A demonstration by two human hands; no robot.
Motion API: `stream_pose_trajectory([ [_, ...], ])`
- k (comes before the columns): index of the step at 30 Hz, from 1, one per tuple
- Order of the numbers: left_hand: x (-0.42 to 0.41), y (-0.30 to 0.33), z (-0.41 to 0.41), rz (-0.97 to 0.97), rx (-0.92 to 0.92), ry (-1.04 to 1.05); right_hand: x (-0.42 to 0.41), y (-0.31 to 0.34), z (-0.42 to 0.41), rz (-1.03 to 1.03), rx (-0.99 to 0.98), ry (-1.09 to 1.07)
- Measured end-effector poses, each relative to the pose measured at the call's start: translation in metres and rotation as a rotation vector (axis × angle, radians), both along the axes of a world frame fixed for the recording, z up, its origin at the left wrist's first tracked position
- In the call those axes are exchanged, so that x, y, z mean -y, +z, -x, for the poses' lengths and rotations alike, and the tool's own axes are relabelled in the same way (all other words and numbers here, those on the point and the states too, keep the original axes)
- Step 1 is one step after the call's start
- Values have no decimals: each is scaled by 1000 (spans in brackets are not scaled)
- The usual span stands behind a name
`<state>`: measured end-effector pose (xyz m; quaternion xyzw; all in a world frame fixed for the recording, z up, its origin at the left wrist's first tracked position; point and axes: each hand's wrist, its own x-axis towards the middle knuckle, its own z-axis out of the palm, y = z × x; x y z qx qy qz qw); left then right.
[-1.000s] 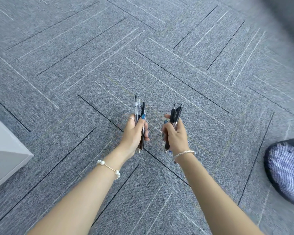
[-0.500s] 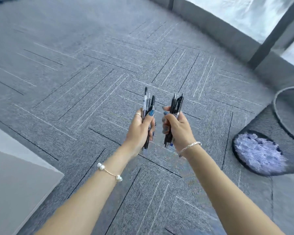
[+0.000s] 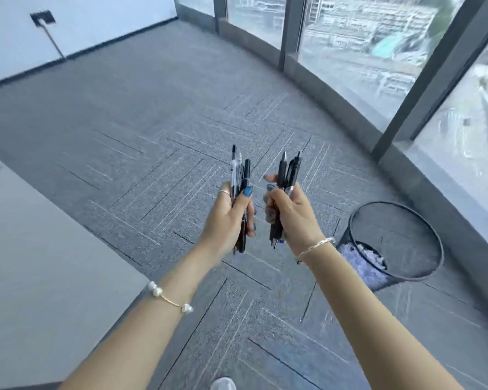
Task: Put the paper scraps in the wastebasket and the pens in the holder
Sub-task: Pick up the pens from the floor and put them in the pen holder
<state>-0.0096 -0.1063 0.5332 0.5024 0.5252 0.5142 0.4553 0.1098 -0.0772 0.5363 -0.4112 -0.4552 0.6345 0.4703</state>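
My left hand (image 3: 226, 220) is shut on a bunch of pens (image 3: 240, 175), black and clear, held upright in front of me. My right hand (image 3: 290, 215) grips a second bunch of black pens (image 3: 286, 170), also upright, close beside the left one. A black mesh wastebasket (image 3: 412, 266) stands on the carpet to the right of my right wrist, with white paper scraps (image 3: 371, 258) lying in its bottom. No pen holder is in view.
A grey tabletop (image 3: 40, 263) fills the lower left. Grey carpet (image 3: 158, 130) stretches ahead to a white wall at the back left. A curved row of windows with dark frames (image 3: 440, 71) runs along the right. The tip of a shoe (image 3: 223, 384) shows at the bottom.
The view has lifted from the carpet to the room: the windows, the wall and the whole wastebasket have come into sight. Both hands keep their pens, held the same way.
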Motion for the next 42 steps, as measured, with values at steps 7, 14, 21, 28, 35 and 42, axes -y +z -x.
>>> stream_pose_trajectory([
  [7,95,178,-4,23,41,96,91,178,-1,-3,-3,89],
  [14,223,333,9,9,25,230,193,339,6,-58,-16,288],
  [21,312,411,54,-19,46,409,261,420,59,-75,13,460],
  [28,361,425,165,-57,33,553,297,438,186,-68,-13,561],
  [35,389,443,282,-72,-28,656,314,445,313,-65,-1,650],
  [42,383,445,374,-63,-34,829,294,450,429,-98,29,864],
])
